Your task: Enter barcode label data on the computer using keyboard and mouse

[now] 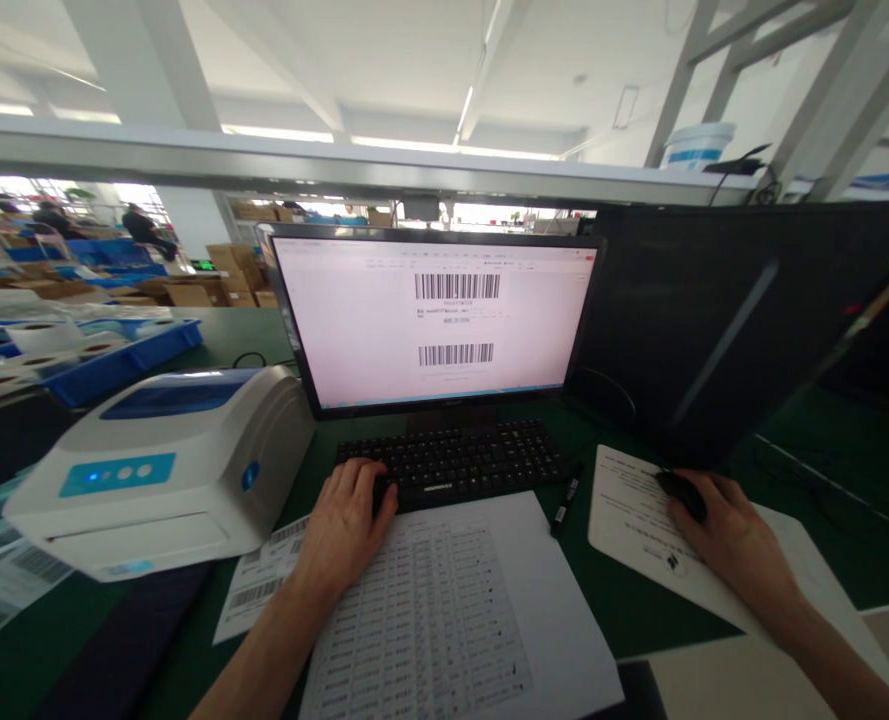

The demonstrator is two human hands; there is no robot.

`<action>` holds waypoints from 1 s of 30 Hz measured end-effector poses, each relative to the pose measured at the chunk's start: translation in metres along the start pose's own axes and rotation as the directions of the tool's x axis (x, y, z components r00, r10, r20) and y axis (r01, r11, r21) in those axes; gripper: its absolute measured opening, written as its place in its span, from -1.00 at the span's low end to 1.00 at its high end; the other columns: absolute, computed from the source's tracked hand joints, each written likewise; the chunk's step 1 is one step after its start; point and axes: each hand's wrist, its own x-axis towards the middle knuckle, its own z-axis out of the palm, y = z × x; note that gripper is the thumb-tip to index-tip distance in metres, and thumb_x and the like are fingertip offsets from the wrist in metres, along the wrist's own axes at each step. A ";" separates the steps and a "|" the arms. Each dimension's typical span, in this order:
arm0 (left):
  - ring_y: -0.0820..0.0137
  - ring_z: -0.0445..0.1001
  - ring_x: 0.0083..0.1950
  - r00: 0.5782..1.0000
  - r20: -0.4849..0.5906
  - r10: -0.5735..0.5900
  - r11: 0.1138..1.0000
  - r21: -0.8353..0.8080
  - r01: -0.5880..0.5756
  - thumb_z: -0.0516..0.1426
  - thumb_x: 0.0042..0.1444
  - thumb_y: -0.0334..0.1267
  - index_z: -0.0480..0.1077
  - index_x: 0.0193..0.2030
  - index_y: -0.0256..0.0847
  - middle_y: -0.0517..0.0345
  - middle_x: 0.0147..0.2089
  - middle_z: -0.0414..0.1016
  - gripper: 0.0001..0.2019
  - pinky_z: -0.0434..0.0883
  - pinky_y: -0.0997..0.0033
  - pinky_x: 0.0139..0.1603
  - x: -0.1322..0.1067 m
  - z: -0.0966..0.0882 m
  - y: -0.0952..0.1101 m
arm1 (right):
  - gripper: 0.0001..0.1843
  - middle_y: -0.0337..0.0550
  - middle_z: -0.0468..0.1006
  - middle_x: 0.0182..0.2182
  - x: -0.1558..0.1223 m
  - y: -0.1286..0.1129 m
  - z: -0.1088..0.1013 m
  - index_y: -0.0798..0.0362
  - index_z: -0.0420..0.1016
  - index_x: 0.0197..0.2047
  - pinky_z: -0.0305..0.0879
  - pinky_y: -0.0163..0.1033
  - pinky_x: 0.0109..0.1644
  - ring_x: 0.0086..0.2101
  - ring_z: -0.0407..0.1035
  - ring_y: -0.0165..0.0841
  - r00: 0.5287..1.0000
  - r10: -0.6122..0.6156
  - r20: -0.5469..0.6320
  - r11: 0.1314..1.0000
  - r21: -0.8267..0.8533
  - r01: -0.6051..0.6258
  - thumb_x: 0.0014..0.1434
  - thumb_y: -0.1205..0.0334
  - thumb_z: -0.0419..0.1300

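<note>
My left hand (346, 520) rests on the left end of a black keyboard (459, 460), fingers spread over the keys. My right hand (725, 525) lies over a black mouse (680, 492) on a white mouse pad (631, 515). A monitor (436, 320) behind the keyboard shows a white page with two barcodes. A printed sheet of rows (451, 610) lies in front of the keyboard between my forearms.
A white and blue label printer (159, 470) stands at the left, with barcode labels (260, 580) beside it. A black marker (564, 500) lies right of the keyboard. A dark panel (736, 320) stands at the right. Blue trays (114, 360) sit far left on the green table.
</note>
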 end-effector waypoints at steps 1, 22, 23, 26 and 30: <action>0.00 0.62 0.07 1.000 0.000 -0.001 1.000 -0.002 0.001 0.13 0.61 -0.17 0.44 0.15 -0.13 -0.09 0.06 0.63 -0.86 0.63 -0.11 0.10 0.000 0.000 0.000 | -0.14 0.26 0.52 0.38 0.000 0.002 0.002 0.05 0.60 0.43 0.72 0.28 0.05 0.05 0.62 0.12 1.000 -0.007 0.005 1.000 0.002 0.007 0.43 -0.37 -0.04; 0.01 0.62 0.06 0.999 0.006 -0.052 0.998 -0.021 0.052 0.11 0.60 -0.18 0.47 0.11 -0.11 -0.07 0.04 0.63 -0.86 0.63 -0.11 0.09 -0.001 0.001 0.004 | -0.08 0.21 0.53 0.36 0.004 0.016 0.011 -0.03 0.58 0.44 0.71 0.26 -0.06 0.03 0.62 0.15 1.000 -0.004 -0.007 1.000 0.023 0.004 0.38 -0.52 -0.01; 0.01 0.62 0.06 0.999 0.005 -0.051 0.998 -0.024 0.051 0.11 0.60 -0.18 0.47 0.11 -0.11 -0.07 0.05 0.63 -0.86 0.63 -0.11 0.10 -0.001 0.001 0.004 | -0.08 0.22 0.54 0.35 0.003 0.015 0.011 -0.02 0.59 0.43 0.71 0.26 -0.06 0.03 0.62 0.15 1.000 -0.005 -0.012 1.000 0.014 0.006 0.38 -0.51 -0.01; 0.01 0.62 0.06 0.999 0.000 -0.052 0.998 -0.029 0.052 0.11 0.60 -0.19 0.47 0.12 -0.11 -0.08 0.05 0.63 -0.86 0.63 -0.11 0.10 -0.001 0.002 0.004 | -0.12 0.23 0.55 0.34 0.003 0.014 0.013 0.01 0.61 0.40 0.71 0.30 0.05 0.05 0.62 0.15 0.998 -0.055 -0.020 0.998 0.025 0.055 0.40 -0.46 -0.01; 0.03 0.62 0.06 0.999 0.006 -0.052 0.998 -0.019 0.052 0.12 0.59 -0.22 0.47 0.12 -0.10 -0.06 0.05 0.62 -0.88 0.63 -0.09 0.10 -0.001 0.000 0.006 | -0.19 0.23 0.60 0.29 0.004 0.027 0.025 -0.09 0.62 0.38 0.69 0.35 0.04 0.09 0.63 0.21 0.993 -0.119 -0.016 0.988 0.094 0.120 0.43 -0.46 0.01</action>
